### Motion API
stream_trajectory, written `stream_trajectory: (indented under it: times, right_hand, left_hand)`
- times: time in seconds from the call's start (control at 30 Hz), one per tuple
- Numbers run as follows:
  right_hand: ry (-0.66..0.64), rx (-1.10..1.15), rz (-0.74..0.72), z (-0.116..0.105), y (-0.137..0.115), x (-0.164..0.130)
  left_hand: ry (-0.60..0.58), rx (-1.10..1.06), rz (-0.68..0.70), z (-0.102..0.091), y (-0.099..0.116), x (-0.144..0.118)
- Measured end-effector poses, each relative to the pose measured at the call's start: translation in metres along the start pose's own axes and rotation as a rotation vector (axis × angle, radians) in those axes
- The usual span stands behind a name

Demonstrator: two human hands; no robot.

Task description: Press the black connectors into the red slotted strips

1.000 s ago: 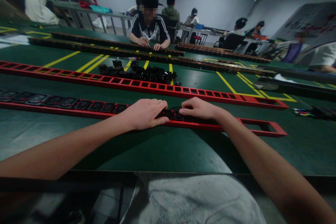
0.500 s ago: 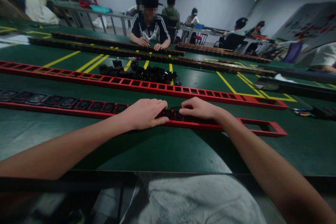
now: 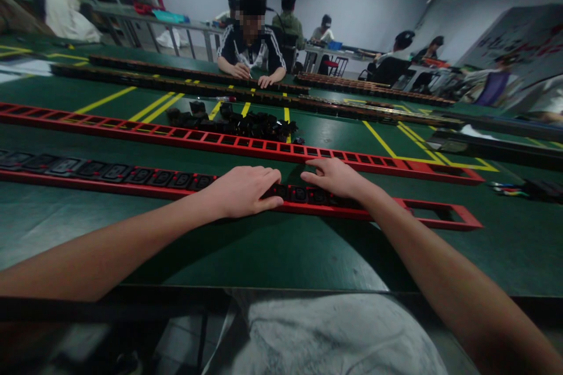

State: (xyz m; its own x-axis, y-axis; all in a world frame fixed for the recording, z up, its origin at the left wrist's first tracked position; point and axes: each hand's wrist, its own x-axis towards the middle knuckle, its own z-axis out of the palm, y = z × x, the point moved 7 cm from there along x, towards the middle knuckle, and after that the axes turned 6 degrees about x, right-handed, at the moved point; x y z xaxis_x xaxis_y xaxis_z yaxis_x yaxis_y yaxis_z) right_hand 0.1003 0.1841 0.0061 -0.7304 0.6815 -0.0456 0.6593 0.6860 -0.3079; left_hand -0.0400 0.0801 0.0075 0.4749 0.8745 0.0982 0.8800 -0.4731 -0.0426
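Note:
A long red frame (image 3: 303, 208) lies across the table in front of me, with a row of black power socket modules (image 3: 145, 176) seated in it. My left hand (image 3: 246, 190) is wrapped over this frame, thumb along the near rail and fingers over the far side, hiding the sockets beneath. Just right of it, my right hand (image 3: 334, 177) is held over the same frame with thumb and forefinger apart and nothing visible between them. A socket (image 3: 299, 194) shows between the two hands.
A second red frame (image 3: 211, 140) with rows of open slots lies behind the first. Beyond it are a heap of loose black parts (image 3: 259, 125) and long dark strips (image 3: 176, 83). A co-worker (image 3: 251, 41) sits across the table. Wires (image 3: 510, 188) lie at the right.
My right hand has lifted slightly up and away from the sockets, its thumb and forefinger parting and uncovering more of them. My left hand has stayed in place.

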Motion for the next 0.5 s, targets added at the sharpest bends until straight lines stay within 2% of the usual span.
stream_trajectory:
  times: [0.5]
  right_hand:
    - [-0.016,0.035,-0.006,0.009,0.012,0.004]
  left_hand:
    - [0.005,0.007,0.005,0.000,0.000,-0.001]
